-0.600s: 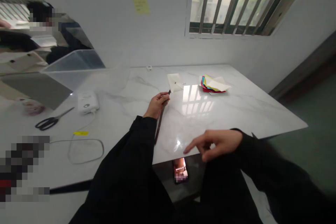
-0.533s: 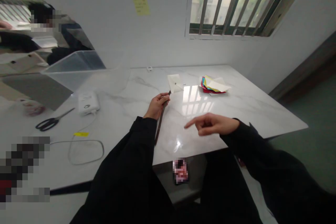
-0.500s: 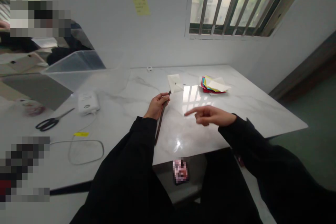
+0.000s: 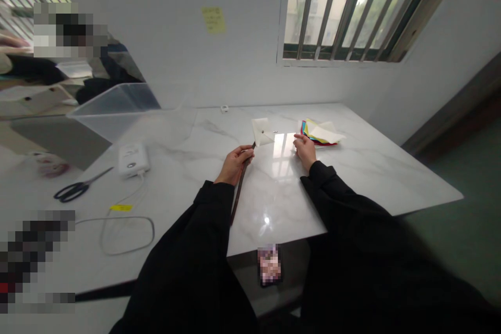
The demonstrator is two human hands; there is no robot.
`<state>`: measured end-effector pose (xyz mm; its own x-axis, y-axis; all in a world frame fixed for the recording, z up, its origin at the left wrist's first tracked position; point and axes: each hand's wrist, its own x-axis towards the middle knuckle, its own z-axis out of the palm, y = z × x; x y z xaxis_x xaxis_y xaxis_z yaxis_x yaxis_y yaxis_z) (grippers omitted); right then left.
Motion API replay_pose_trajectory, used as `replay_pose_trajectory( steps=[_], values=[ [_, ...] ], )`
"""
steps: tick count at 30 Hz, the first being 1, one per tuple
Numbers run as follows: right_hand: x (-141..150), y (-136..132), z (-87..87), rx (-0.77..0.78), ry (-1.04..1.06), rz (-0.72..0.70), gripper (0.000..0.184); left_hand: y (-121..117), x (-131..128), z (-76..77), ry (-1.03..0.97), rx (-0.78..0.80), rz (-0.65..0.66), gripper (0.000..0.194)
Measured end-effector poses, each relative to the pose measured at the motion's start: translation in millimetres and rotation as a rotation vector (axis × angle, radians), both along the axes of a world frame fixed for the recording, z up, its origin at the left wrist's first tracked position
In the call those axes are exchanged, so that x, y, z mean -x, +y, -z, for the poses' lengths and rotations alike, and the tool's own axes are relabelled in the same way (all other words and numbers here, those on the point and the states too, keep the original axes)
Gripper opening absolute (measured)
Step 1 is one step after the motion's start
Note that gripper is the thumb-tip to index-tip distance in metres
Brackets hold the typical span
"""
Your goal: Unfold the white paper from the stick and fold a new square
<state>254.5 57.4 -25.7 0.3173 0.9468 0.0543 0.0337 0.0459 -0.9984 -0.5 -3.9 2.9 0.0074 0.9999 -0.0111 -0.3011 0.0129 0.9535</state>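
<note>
My left hand (image 4: 235,165) is shut around a long, thin dark brown strip (image 4: 239,190), possibly a wooden stick. The strip slants from the near part of the table up to the corner of a pale square of paper (image 4: 261,131). My right hand (image 4: 304,149) rests on the white marble table (image 4: 376,177), just in front of a loose pile of red, yellow, blue and cream paper (image 4: 321,132). Its fingers are beside the pile, and it appears to hold nothing.
To the left are a transparent plastic box (image 4: 117,109), a white device (image 4: 133,159) with a cable loop (image 4: 127,235), and black-handled scissors (image 4: 74,191). A phone (image 4: 270,265) lies beyond the near table edge. A person (image 4: 90,70) sits at far left.
My right hand has moved forward from the middle of the table to the edge of the paper pile, with its pointing finger no longer extended. My left hand and the strip have stayed about the same.
</note>
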Motion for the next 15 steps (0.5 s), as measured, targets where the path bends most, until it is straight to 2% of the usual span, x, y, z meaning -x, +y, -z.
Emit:
replay_pose_trajectory(
  steps=[3,5,15],
  values=[
    [2,-9,5.9,-0.136,-0.204,-0.007,0.044,-1,0,-1.3,-0.015,0.014,-0.006,0.055],
    [2,-12,7.5,-0.168,-0.286,-0.052,0.044,-2,0,-2.0,-0.022,0.021,-0.006,0.056],
    [2,-15,4.9,-0.19,-0.389,-0.097,0.046,-1,-1,0.2,-0.034,0.006,-0.012,0.053]
  ],
)
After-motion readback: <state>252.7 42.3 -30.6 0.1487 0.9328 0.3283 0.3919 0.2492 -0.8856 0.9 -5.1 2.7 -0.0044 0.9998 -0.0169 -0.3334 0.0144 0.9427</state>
